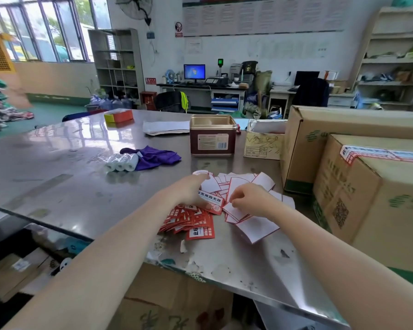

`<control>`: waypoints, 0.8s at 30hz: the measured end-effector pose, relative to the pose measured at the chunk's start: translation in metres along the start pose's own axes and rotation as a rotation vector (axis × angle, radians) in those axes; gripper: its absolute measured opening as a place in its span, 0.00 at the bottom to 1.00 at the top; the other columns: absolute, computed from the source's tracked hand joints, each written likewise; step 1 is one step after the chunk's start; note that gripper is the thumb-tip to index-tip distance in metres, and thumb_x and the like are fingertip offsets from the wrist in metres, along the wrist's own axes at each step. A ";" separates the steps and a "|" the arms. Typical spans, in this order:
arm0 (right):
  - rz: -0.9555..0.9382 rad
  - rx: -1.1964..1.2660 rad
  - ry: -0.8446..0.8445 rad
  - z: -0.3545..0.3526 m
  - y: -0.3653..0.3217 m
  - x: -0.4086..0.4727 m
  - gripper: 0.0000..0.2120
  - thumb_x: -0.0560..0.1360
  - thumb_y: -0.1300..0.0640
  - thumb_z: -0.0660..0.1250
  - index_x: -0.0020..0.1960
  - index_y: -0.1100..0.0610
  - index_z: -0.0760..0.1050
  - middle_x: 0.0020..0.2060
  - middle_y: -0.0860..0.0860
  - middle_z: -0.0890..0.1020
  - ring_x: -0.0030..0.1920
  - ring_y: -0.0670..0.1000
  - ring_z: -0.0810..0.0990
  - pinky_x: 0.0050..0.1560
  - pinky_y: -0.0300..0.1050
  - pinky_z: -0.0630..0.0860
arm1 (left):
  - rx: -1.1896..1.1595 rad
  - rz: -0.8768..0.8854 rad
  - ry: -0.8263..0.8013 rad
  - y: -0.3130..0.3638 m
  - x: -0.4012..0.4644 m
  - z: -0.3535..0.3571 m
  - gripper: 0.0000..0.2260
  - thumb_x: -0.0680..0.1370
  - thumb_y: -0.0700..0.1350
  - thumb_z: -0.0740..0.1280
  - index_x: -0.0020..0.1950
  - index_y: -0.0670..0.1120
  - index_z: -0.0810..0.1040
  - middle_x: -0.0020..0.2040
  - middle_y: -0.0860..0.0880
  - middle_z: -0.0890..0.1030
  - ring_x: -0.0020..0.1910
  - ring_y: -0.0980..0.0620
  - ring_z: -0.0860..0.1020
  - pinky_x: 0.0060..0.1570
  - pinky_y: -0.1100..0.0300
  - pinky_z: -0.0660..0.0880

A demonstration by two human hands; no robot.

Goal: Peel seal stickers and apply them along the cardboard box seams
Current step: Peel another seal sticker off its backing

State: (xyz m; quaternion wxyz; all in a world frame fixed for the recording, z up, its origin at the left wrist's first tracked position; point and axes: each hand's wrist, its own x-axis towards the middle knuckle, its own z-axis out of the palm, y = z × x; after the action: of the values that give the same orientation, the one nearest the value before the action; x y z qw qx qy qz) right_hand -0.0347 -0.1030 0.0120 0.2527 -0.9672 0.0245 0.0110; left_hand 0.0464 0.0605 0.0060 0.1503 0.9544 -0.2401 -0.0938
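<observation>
Head view, at a steel worktable point(69, 177): a person bends over a fan of seal stickers point(193, 221), red and white, lying at the table's near edge; just behind them spreads a heap of peeled white backing sheets point(239, 184); the left hand point(188, 191) curls down on one red sticker point(211, 202) and pins it in place, while the right hand point(250, 198), just to the right of that sticker, has thumb and forefinger drawn together at what looks like its corner, though whether they have caught the edge cannot be told; the step in hand appears to be the peel, and it goes best if the nail lifts only the printed layer, slowly and at a low angle, so the seal does not tear or curl on itself; the cardboard box point(367, 206) to be sealed stands at the table's right side, near the stickers, one seal strip point(377, 154) already across its top seam; a brown tin point(212, 135) stands beyond the backing sheets.
</observation>
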 end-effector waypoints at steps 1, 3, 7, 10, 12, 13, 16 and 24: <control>-0.006 -0.003 0.003 0.001 -0.001 0.001 0.12 0.76 0.61 0.60 0.54 0.58 0.80 0.54 0.53 0.81 0.51 0.51 0.78 0.52 0.43 0.76 | 0.025 0.023 0.020 0.001 0.000 0.001 0.41 0.69 0.52 0.75 0.75 0.51 0.56 0.70 0.47 0.69 0.66 0.46 0.70 0.63 0.53 0.67; -0.030 -0.011 0.020 0.004 -0.002 0.003 0.12 0.76 0.62 0.60 0.55 0.59 0.80 0.55 0.53 0.81 0.54 0.51 0.78 0.54 0.43 0.75 | 0.075 0.090 0.070 0.002 -0.001 0.003 0.39 0.69 0.51 0.74 0.75 0.50 0.58 0.71 0.46 0.68 0.67 0.46 0.69 0.64 0.53 0.66; -0.048 -0.009 0.038 0.011 -0.003 0.005 0.12 0.76 0.62 0.60 0.55 0.58 0.80 0.55 0.53 0.81 0.54 0.51 0.77 0.50 0.41 0.72 | 0.107 0.126 0.086 -0.002 0.000 0.008 0.35 0.71 0.51 0.73 0.74 0.50 0.60 0.69 0.44 0.68 0.66 0.44 0.69 0.65 0.51 0.67; -0.054 -0.028 0.031 0.016 -0.003 0.007 0.12 0.75 0.61 0.61 0.55 0.57 0.79 0.55 0.53 0.81 0.52 0.51 0.77 0.49 0.40 0.73 | 0.122 0.102 0.073 -0.007 0.001 0.010 0.36 0.72 0.52 0.71 0.75 0.50 0.57 0.72 0.45 0.65 0.70 0.45 0.66 0.67 0.51 0.65; -0.058 -0.033 0.021 0.017 -0.004 0.006 0.12 0.76 0.61 0.60 0.55 0.57 0.79 0.55 0.53 0.81 0.50 0.50 0.77 0.48 0.39 0.73 | 0.120 0.083 0.055 -0.008 0.002 0.010 0.35 0.73 0.52 0.70 0.75 0.51 0.56 0.72 0.47 0.67 0.70 0.46 0.66 0.66 0.51 0.65; -0.060 -0.031 0.017 0.017 -0.003 0.007 0.13 0.76 0.61 0.60 0.56 0.57 0.80 0.55 0.53 0.81 0.50 0.50 0.77 0.48 0.40 0.73 | 0.115 0.078 0.048 -0.007 0.002 0.010 0.35 0.74 0.52 0.70 0.75 0.51 0.56 0.71 0.47 0.68 0.69 0.46 0.68 0.66 0.51 0.66; -0.058 -0.025 0.020 0.015 -0.003 0.006 0.13 0.76 0.61 0.60 0.56 0.57 0.80 0.55 0.52 0.81 0.52 0.51 0.78 0.51 0.43 0.76 | 0.091 0.082 0.052 -0.005 0.000 0.009 0.36 0.73 0.52 0.71 0.75 0.52 0.55 0.69 0.47 0.71 0.67 0.46 0.70 0.64 0.50 0.68; -0.049 -0.004 0.026 0.014 0.000 0.002 0.12 0.77 0.61 0.60 0.57 0.58 0.79 0.56 0.53 0.81 0.48 0.49 0.77 0.48 0.41 0.74 | 0.112 0.086 0.059 -0.001 -0.006 0.008 0.35 0.73 0.53 0.70 0.75 0.52 0.56 0.71 0.46 0.68 0.68 0.46 0.69 0.66 0.49 0.67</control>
State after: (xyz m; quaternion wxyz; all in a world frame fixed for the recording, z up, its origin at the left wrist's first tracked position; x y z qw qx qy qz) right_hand -0.0332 -0.0964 0.0002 0.2506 -0.9681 0.0040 -0.0075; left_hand 0.0397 0.0622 -0.0016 0.1077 0.9525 -0.2812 -0.0455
